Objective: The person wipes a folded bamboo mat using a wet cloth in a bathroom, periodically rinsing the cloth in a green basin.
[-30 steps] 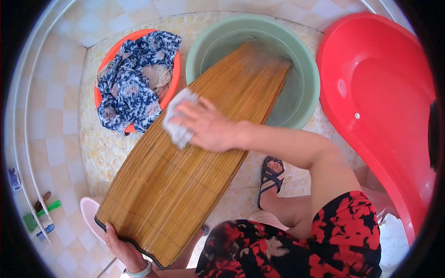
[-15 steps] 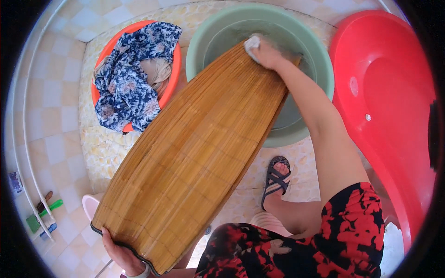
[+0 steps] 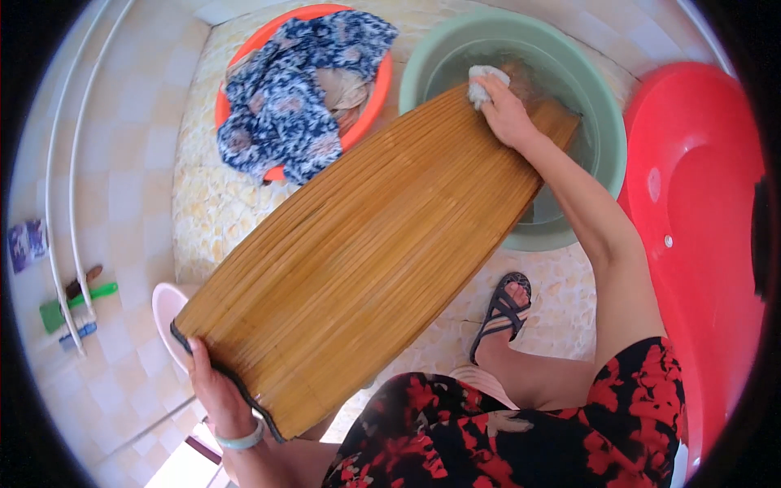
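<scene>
A long bamboo mat (image 3: 358, 252) slopes from my lap side up into a green basin (image 3: 616, 163) of water, its far end dipping inside. At the mat's near dark-edged end, my left hand (image 3: 218, 394) is closed around the border, the fingers partly hidden underneath. My right hand (image 3: 506, 116) presses a white cloth (image 3: 486, 85) onto the mat's far part, over the basin. Part of the mat's far end is under the water.
An orange basin (image 3: 382, 102) with a blue-and-white floral cloth (image 3: 277, 98) stands at the back left. A red bathtub (image 3: 708, 236) runs along the right. My sandalled foot (image 3: 506, 305) rests below the green basin. A pink tub (image 3: 167, 313) and wall pipes (image 3: 57, 187) are at left.
The view has shifted, so the basins sit further right. My left hand has raised the mat's near end, and my right hand with the cloth has moved slightly down along the mat.
</scene>
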A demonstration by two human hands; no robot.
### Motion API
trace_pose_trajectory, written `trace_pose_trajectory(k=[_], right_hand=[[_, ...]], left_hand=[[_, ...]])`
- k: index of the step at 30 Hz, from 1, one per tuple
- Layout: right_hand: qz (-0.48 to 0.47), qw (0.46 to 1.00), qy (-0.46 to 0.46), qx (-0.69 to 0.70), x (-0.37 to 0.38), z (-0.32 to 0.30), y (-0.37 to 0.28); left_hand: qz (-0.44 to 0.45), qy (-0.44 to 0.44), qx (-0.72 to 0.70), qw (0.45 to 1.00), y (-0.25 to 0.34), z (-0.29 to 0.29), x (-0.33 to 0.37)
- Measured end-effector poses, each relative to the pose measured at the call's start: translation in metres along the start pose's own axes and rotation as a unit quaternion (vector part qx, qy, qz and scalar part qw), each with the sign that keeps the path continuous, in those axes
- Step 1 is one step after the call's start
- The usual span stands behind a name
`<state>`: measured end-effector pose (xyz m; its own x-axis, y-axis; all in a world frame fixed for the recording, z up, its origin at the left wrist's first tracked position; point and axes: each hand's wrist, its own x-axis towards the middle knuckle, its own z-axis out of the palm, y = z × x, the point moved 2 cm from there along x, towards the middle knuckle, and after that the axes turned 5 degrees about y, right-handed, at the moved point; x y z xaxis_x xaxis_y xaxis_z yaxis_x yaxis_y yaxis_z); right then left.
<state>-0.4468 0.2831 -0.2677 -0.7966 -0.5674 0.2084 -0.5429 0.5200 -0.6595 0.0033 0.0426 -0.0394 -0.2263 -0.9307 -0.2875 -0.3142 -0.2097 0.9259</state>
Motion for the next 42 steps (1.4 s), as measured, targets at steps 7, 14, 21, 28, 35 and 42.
trace_pose_trajectory(k=[7, 14, 21, 28, 35, 42], right_hand=[[-0.152, 0.979, -0.132, 0.038, -0.059, 0.011, -0.152], [-0.236, 0.947, -0.127, 0.175, -0.099, 0.048, -0.305], [-0.230, 0.883, -0.162, 0.375, -0.134, 0.072, -0.442], [-0.389, 0.868, -0.216, 0.220, -0.134, 0.058, -0.393], [-0.275, 0.874, -0.371, 0.151, -0.104, 0.002, -0.250], [-0.021, 0.958, -0.266, -0.106, -0.050, -0.046, -0.059]], left_hand=[[0.001, 0.012, -0.037, 0.999, -0.002, 0.009, 0.002], [0.022, 0.022, -0.048, 0.998, -0.008, -0.002, 0.002], [0.015, 0.006, -0.206, 0.979, -0.012, -0.005, 0.007], [-0.077, -0.031, -0.195, 0.977, -0.006, -0.003, 0.003], [-0.008, -0.076, -0.205, 0.976, -0.011, 0.000, 0.004], [0.040, -0.020, -0.177, 0.983, -0.014, -0.010, 0.019]])
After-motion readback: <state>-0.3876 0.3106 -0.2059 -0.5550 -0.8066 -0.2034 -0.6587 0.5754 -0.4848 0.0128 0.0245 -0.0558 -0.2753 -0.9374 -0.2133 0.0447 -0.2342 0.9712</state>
